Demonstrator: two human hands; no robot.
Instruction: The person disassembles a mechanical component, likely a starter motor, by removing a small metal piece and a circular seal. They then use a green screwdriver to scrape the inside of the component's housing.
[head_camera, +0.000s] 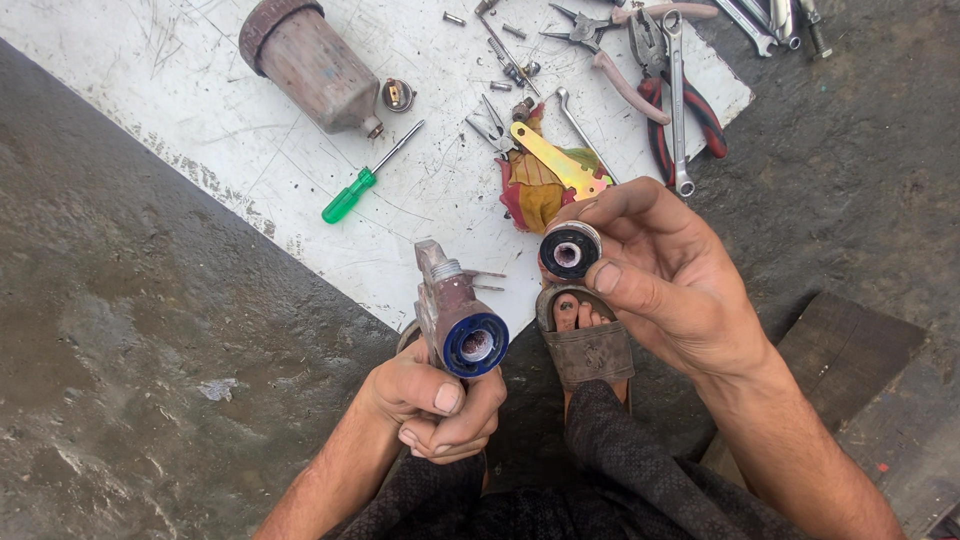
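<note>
My left hand grips the handle of a worn metal spray gun body, its blue-ringed round end facing up toward me. My right hand holds a small black round cap with a silver rim between thumb and fingers, up and to the right of the gun's end, not touching it. The cap's hollow centre faces the camera.
A scratched white board lies on the dark wet ground. On it are a rusty metal cup, a green-handled screwdriver, pliers, wrenches, small screws and a yellow-red rag. My sandalled foot rests below.
</note>
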